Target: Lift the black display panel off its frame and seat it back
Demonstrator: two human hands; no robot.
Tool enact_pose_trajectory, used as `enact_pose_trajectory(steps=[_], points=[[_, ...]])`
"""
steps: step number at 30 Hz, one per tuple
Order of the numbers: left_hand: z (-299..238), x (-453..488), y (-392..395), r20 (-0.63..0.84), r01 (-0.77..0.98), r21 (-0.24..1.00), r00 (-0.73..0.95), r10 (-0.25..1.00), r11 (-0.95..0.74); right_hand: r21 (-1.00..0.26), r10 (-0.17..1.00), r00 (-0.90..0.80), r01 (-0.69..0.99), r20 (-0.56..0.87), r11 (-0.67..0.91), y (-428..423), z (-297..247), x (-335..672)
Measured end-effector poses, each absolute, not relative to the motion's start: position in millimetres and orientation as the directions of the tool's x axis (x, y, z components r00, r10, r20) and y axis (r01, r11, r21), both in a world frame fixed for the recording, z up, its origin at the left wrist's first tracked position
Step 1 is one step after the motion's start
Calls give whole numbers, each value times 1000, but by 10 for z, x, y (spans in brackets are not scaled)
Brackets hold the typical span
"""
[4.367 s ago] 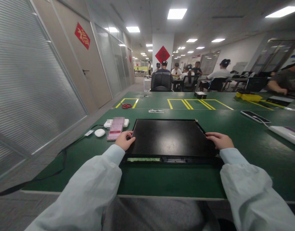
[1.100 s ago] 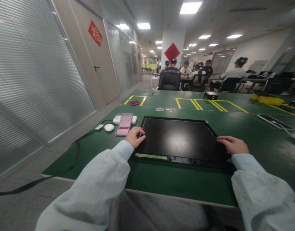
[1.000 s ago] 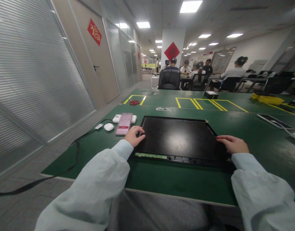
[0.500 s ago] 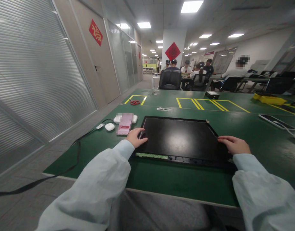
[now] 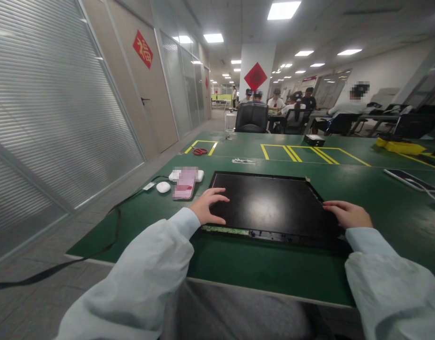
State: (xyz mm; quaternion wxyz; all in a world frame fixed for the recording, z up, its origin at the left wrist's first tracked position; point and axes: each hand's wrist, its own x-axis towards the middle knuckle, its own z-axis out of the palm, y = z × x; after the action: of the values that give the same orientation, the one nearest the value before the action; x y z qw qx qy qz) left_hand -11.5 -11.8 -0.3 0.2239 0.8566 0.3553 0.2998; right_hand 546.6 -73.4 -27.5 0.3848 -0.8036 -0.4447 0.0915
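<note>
A flat black display panel (image 5: 270,203) lies on the green table (image 5: 260,264) in front of me, with a strip of green circuit board (image 5: 226,230) along its near edge. My left hand (image 5: 208,208) rests on the panel's near left corner, fingers spread and lifted a little. My right hand (image 5: 348,215) lies on the panel's right edge, fingers stretched flat along it. Neither hand holds anything.
Left of the panel lie a pink phone (image 5: 184,186), a white earbud case (image 5: 163,187) and a black cable (image 5: 111,236). Farther back are red scissors (image 5: 199,151), a small black box (image 5: 314,140), a yellow tray (image 5: 397,147) and another phone (image 5: 411,179). People sit at far tables.
My left hand has moved from the panel's left edge onto its surface and its fingers have spread. My right hand and the panel stay put.
</note>
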Motion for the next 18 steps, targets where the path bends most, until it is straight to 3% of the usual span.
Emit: enact_pose_trajectory(steps=[9, 18], points=[[54, -102, -153, 334, 412, 637, 615, 715, -652, -683, 788, 599, 635, 141, -360, -732, -208, 5444], [19, -112, -139, 323, 431, 639, 600, 731, -637, -702, 782, 596, 635, 181, -321, -731, -256, 5449]])
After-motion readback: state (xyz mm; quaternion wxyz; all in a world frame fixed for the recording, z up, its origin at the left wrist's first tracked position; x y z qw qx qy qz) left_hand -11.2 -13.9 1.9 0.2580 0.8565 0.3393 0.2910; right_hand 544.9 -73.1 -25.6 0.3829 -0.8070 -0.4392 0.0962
